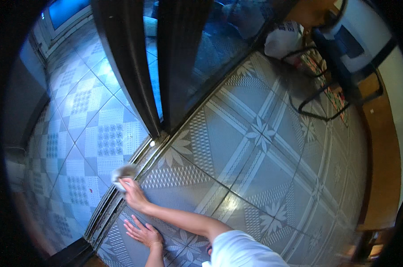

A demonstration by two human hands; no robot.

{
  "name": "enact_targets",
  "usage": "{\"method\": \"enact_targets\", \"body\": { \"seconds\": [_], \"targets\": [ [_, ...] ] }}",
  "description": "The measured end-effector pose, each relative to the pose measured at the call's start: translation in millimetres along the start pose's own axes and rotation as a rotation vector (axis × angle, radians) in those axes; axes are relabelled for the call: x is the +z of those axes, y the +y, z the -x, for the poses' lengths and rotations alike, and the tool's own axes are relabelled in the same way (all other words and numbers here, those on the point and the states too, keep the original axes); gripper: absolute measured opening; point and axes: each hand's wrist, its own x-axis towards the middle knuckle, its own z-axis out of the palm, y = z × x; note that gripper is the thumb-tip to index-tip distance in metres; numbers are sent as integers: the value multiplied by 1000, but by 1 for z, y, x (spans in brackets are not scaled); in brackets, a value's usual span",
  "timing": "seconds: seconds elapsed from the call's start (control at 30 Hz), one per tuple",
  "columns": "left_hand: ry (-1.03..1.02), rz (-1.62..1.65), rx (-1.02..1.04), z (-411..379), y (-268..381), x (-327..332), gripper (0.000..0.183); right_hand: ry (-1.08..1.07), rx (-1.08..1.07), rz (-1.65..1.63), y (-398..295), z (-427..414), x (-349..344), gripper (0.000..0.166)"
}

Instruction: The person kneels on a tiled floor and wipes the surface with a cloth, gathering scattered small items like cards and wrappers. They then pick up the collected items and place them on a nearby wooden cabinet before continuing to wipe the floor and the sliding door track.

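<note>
My right hand (134, 196) grips a crumpled white and grey rag (124, 175), blurred, over the sliding-door track (113, 203) in the floor. The grooved metal rails of the track look dirty, with dark grime along them. The part of the track beneath the rag is hidden. My left hand (144, 232) lies palm down on the patterned grey floor tiles (184, 197), fingers spread, just to the near side of the track. It holds nothing.
A dark-framed sliding door (161, 83) stands at the track's far part. Beyond the threshold lies a lighter tiled floor (88, 133). To the right are a black metal-framed chair (341, 76), a white bag (283, 38) and a curved wooden piece of furniture (384, 160).
</note>
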Motion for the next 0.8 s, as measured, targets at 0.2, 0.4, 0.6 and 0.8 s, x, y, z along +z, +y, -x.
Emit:
{"method": "enact_targets", "body": {
  "seconds": [0.2, 0.4, 0.6, 0.8],
  "targets": [
    [52, -29, -44, -2, -21, 8, 62, 222, -121, -338, -99, -7, -77, 60],
    [85, -53, -48, 3, -4, 7, 65, 638, 225, 300, -42, 167, -321, 49],
    [84, -107, -75, -2, -10, 12, 62, 475, 823, 1094, 5, 330, -394, 64],
    [70, -28, -112, -12, 4, -1, 73, 773, 767, 1162, 75, 247, -471, 62]
  ]
}}
